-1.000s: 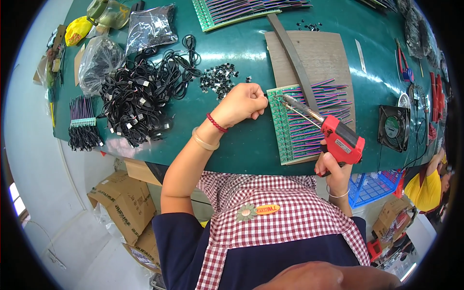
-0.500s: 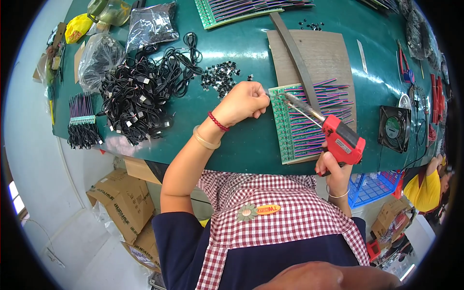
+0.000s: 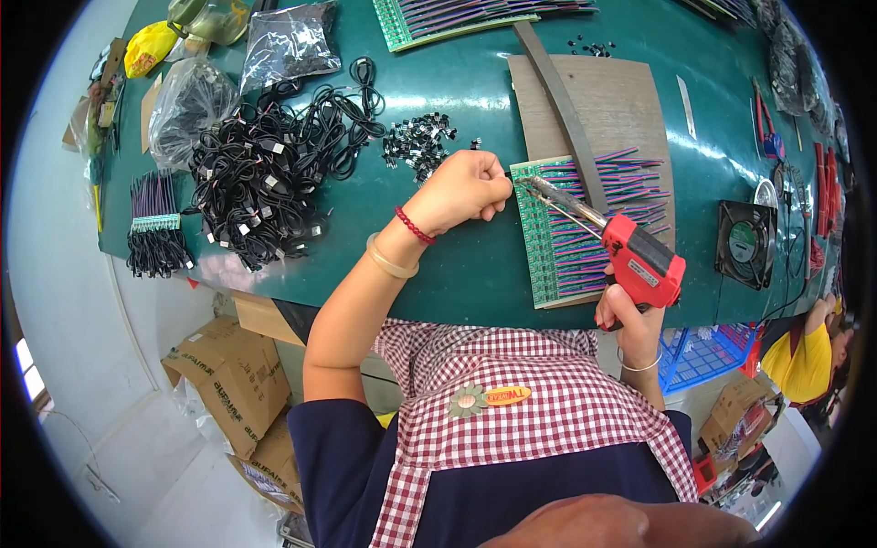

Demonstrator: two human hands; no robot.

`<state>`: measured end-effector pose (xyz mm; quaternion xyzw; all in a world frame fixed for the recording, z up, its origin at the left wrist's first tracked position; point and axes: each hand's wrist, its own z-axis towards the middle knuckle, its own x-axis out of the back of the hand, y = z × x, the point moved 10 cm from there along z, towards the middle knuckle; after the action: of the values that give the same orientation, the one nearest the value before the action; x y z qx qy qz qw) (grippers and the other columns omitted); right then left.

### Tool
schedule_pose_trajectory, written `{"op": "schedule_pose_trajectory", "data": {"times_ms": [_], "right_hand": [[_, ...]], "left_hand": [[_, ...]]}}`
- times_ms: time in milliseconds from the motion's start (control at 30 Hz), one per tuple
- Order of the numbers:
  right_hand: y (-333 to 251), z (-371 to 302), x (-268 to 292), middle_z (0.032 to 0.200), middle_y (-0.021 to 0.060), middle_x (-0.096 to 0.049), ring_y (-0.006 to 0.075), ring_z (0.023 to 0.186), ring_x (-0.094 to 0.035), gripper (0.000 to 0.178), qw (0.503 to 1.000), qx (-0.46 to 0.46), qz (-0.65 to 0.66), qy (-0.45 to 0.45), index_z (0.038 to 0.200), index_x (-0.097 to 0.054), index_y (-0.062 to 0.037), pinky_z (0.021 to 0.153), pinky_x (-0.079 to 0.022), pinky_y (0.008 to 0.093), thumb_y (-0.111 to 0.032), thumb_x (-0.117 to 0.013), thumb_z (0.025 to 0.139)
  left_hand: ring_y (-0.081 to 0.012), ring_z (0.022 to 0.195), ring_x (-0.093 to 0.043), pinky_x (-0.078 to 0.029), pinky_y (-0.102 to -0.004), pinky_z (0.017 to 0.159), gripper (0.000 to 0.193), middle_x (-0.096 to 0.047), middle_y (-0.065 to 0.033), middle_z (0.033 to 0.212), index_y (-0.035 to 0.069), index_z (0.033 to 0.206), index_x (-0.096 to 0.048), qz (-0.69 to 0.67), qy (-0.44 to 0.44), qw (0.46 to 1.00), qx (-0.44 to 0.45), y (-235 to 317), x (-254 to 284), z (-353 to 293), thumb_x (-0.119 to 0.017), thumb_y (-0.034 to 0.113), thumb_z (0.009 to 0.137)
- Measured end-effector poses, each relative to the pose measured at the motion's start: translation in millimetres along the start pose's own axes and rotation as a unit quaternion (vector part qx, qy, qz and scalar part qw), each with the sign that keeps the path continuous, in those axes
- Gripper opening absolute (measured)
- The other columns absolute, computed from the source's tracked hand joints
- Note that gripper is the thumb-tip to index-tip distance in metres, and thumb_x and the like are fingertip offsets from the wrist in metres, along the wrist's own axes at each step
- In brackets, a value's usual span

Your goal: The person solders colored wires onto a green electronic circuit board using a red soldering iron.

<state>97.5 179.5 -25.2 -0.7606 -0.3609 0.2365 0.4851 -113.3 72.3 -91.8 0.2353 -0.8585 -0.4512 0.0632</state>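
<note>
My right hand (image 3: 632, 320) is wrapped round the grip of a red and black soldering gun (image 3: 643, 263). Its metal tip reaches left to the upper left corner of a green circuit board panel (image 3: 539, 242). Rows of thin pink, blue and dark wires (image 3: 585, 260) stick out across the panel to the right. At that same corner my left hand (image 3: 464, 190) is closed in a pinch, fingertips at the panel's edge. A tiny dark bit shows by the fingertips, too small to name. Beyond this hand lies a heap of small black and silver connectors (image 3: 416, 142).
A grey metal bar (image 3: 562, 110) lies over the brown board (image 3: 626, 100) and the wires. To the left spreads a big pile of black cables (image 3: 251, 183). A fan (image 3: 744, 242) stands at the right. Another wired panel (image 3: 393, 27) sits at the far edge.
The soldering gun has shifted slightly left and up, its tip now closer to the panel's corner and my left fingertips. My left hand has barely moved.
</note>
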Motion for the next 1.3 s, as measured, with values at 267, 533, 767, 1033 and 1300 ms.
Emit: {"op": "schedule_pose_trajectory", "data": {"times_ms": [267, 533, 767, 1033, 1300], "right_hand": [[-5.6, 0.0, 8.3, 0.052, 0.0044, -0.046, 0.0111, 0.041, -0.042, 0.028, 1.0, 0.018, 0.016, 0.016, 0.108, -0.048, 0.0061, 0.042, -0.038, 0.0254, -0.008, -0.055, 0.084], [-5.7, -1.6, 5.0, 0.053, 0.0042, -0.046, 0.0107, 0.041, -0.042, 0.028, 1.0, 0.016, 0.004, 0.013, 0.108, -0.048, 0.007, 0.042, -0.038, 0.0251, -0.008, -0.055, 0.085], [-1.0, -0.9, 3.0, 0.053, 0.0041, -0.046, 0.0108, 0.041, -0.042, 0.028, 1.0, -0.004, -0.003, 0.0, 0.107, -0.048, 0.0075, 0.042, -0.038, 0.025, -0.007, -0.055, 0.084], [-13.8, 1.1, 7.7, 0.053, 0.0048, -0.045, 0.0106, 0.041, -0.041, 0.029, 0.999, 0.025, 0.039, 0.02, 0.109, -0.048, 0.0064, 0.041, -0.038, 0.0253, -0.007, -0.054, 0.084], [-45.6, -16.4, 36.0, 0.051, 0.0047, -0.043, 0.0129, 0.039, -0.041, 0.037, 0.988, 0.096, 0.102, 0.064, 0.109, -0.048, 0.0062, 0.041, -0.039, 0.026, -0.02, -0.056, 0.084]], "left_hand": [[-0.0067, 0.05, -0.053, -0.041, -0.0199, 0.044, 0.007, -0.058, -0.0032, 0.061, 0.001, 0.073, -0.054, -0.012, 0.0, 1.0, -0.004, 2.0, 2.0, 2.2, -0.057, 0.007, 0.078], [-0.0068, 0.05, -0.054, -0.041, -0.02, 0.043, 0.008, -0.058, -0.0035, 0.062, 0.001, 0.073, -0.054, -0.005, 0.004, 1.0, 0.0, 1.3, -0.2, 0.8, -0.056, 0.007, 0.077], [-0.0068, 0.05, -0.054, -0.041, -0.0199, 0.042, 0.008, -0.058, -0.0035, 0.062, 0.001, 0.074, -0.055, -0.003, 0.015, 1.0, 0.004, -2.6, -1.1, -0.1, -0.055, 0.007, 0.078], [-0.0063, 0.05, -0.054, -0.04, -0.0186, 0.042, 0.01, -0.059, -0.0036, 0.063, 0.0, 0.075, -0.056, 0.011, 0.017, 1.0, -0.002, 1.6, 6.0, -1.0, -0.055, 0.008, 0.079], [-0.0262, 0.062, -0.063, -0.048, -0.0345, 0.057, 0.012, -0.064, -0.0157, 0.073, 0.0, 0.085, -0.06, 0.373, 0.28, 0.86, -0.206, 73.3, 40.9, -27.7, -0.06, 0.011, 0.079]]}}
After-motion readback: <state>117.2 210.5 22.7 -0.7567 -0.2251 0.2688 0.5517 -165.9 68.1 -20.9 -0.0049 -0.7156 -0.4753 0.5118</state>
